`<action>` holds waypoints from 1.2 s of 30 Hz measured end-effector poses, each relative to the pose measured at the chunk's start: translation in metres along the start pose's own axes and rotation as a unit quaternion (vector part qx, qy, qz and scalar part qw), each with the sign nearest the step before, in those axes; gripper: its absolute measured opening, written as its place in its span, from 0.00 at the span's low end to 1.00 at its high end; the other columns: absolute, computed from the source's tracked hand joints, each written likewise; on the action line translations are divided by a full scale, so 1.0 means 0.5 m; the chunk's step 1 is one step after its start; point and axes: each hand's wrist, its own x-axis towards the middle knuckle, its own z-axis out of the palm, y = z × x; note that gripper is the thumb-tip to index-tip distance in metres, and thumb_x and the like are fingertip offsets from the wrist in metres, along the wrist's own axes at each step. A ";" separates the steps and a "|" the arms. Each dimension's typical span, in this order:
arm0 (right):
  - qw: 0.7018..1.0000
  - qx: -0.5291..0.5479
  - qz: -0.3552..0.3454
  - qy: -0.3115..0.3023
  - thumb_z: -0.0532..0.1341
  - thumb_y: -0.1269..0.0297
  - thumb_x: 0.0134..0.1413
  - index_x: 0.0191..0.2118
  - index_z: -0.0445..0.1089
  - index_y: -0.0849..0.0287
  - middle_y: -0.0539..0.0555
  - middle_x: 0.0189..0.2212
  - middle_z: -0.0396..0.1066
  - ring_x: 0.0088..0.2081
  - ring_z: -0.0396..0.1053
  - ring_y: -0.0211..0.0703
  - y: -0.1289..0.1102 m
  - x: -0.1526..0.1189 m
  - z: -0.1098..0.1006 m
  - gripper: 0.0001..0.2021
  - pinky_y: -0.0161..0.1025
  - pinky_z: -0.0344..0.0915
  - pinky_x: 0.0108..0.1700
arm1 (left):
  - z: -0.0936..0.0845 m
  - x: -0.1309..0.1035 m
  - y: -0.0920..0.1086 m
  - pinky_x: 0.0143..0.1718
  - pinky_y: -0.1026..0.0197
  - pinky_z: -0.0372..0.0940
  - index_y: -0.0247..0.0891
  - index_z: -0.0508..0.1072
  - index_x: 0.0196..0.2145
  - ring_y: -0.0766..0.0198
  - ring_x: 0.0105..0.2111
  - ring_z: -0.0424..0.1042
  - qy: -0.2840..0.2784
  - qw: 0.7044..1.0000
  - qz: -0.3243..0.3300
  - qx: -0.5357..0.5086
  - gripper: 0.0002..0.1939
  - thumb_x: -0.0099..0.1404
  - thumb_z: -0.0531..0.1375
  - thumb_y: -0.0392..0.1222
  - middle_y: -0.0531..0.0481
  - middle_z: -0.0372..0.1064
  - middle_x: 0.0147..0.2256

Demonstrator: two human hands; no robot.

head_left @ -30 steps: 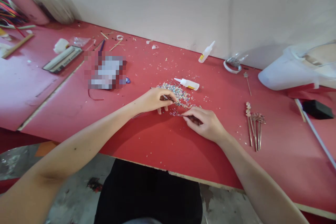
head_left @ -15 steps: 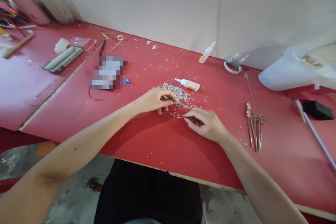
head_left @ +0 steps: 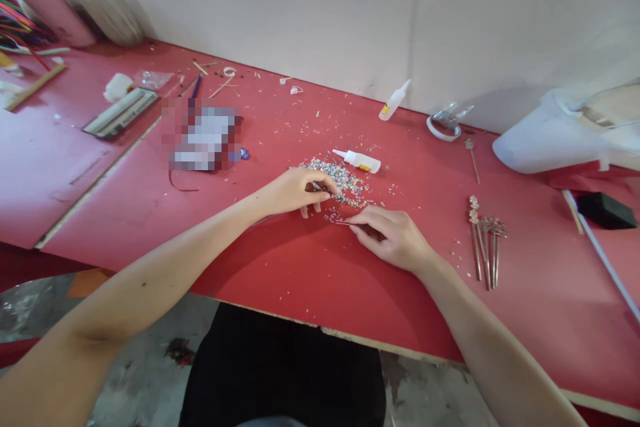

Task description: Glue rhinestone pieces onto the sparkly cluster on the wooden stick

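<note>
In the head view my right hand [head_left: 387, 233] is closed on a pair of tweezers [head_left: 344, 222], whose tips point left at a few pinkish pieces [head_left: 331, 215] on the red table. The tweezer arms lie close together; whether a piece is between them is too small to tell. My left hand [head_left: 303, 188] rests at the near left edge of a pile of small shiny gems [head_left: 340, 177]. Its thumb and forefinger are pinched together, and what they hold is mostly hidden. Just behind the pile lies a white glue bottle [head_left: 364, 161] on its side.
Several metallic hair sticks [head_left: 487, 250] lie to the right. A second glue bottle [head_left: 394, 101] leans against the wall. There is a white bucket [head_left: 540, 137] at far right, with a black block [head_left: 605, 211] nearby. A ruler box [head_left: 120, 113] and a blurred-out object [head_left: 205, 140] are left.
The tweezer arms have come closer together as my right hand squeezed them. My left hand looks unmoved.
</note>
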 end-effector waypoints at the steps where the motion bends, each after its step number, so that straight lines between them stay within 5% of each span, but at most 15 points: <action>1: 1.000 -0.001 -0.001 0.001 0.56 0.68 0.60 0.41 0.71 0.58 0.51 0.29 0.71 0.26 0.66 0.34 0.000 0.000 0.001 0.07 0.32 0.60 0.30 | 0.000 0.000 0.001 0.21 0.69 0.69 0.33 0.74 0.43 0.68 0.21 0.72 -0.001 1.000 -0.001 0.001 0.11 0.63 0.57 0.36 0.49 0.72 0.25; 6: 1.000 0.016 0.004 0.002 0.56 0.68 0.61 0.41 0.71 0.57 0.52 0.31 0.73 0.29 0.69 0.36 -0.001 0.002 0.001 0.07 0.33 0.62 0.32 | -0.002 -0.002 0.000 0.21 0.69 0.69 0.33 0.74 0.43 0.68 0.21 0.72 -0.004 1.000 -0.006 -0.003 0.11 0.64 0.57 0.37 0.49 0.71 0.25; 11: 0.986 0.123 0.107 0.045 0.58 0.65 0.60 0.37 0.72 0.58 0.52 0.30 0.72 0.29 0.67 0.36 -0.011 0.008 -0.003 0.06 0.34 0.63 0.32 | -0.001 -0.001 -0.006 0.22 0.68 0.68 0.34 0.74 0.44 0.68 0.22 0.72 -0.014 1.000 0.001 0.008 0.12 0.63 0.58 0.38 0.48 0.72 0.28; 19: 0.880 0.366 0.289 0.091 0.64 0.57 0.54 0.33 0.72 0.59 0.45 0.17 0.60 0.18 0.54 0.31 -0.018 0.015 -0.003 0.10 0.33 0.52 0.20 | 0.008 -0.004 0.009 0.34 0.67 0.67 0.38 0.76 0.39 0.66 0.36 0.73 0.004 0.990 0.103 0.093 0.09 0.60 0.63 0.40 0.49 0.75 0.40; 25: 0.835 0.440 0.314 0.101 0.65 0.58 0.53 0.34 0.72 0.59 0.44 0.16 0.57 0.17 0.51 0.29 -0.019 0.013 0.004 0.09 0.31 0.48 0.19 | 0.018 -0.003 0.013 0.36 0.66 0.65 0.38 0.76 0.34 0.67 0.35 0.72 0.031 0.981 0.155 0.113 0.04 0.62 0.62 0.40 0.49 0.76 0.35; 36: 0.822 0.455 0.321 0.122 0.66 0.58 0.51 0.33 0.72 0.59 0.43 0.17 0.58 0.16 0.51 0.28 -0.021 0.016 0.006 0.09 0.32 0.47 0.18 | 0.023 -0.002 0.004 0.34 0.65 0.63 0.38 0.75 0.33 0.68 0.33 0.70 0.066 0.963 0.213 0.150 0.04 0.64 0.62 0.40 0.50 0.74 0.34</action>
